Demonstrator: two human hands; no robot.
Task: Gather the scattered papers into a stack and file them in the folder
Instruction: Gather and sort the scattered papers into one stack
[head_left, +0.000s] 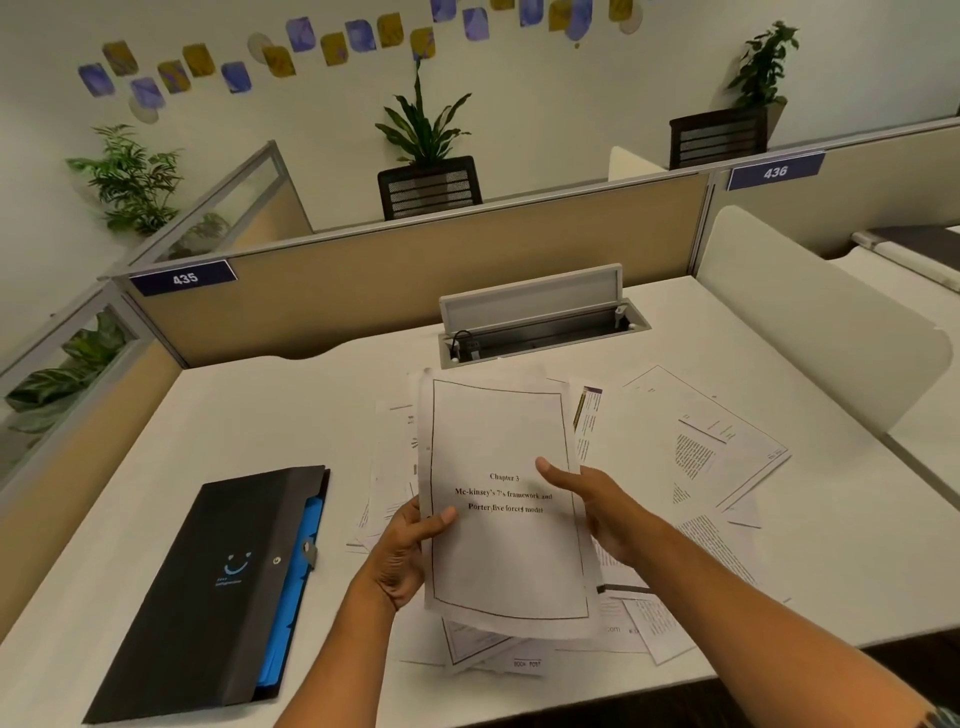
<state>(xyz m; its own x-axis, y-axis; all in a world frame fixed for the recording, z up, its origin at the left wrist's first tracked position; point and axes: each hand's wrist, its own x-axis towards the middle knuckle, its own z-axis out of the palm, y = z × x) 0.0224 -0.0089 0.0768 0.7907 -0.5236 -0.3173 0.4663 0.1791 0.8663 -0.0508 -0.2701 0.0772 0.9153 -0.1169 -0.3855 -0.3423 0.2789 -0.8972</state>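
I hold a stack of white papers (501, 431) above the desk, its top sheet titled "Chapter 3". My left hand (408, 551) grips the stack's left edge, thumb on top. My right hand (592, 499) holds the right edge, thumb lying across the top sheet. Several loose printed sheets (706, 441) lie scattered on the white desk (260, 415) under and to the right of the stack. A black folder (208, 597) with blue inner pockets lies shut at the front left, apart from the papers.
An open cable tray (540, 322) with a raised lid sits in the desk behind the papers. Beige partitions (363, 291) close off the back and left. A white divider (810, 322) stands on the right. The desk's front edge runs near my forearms.
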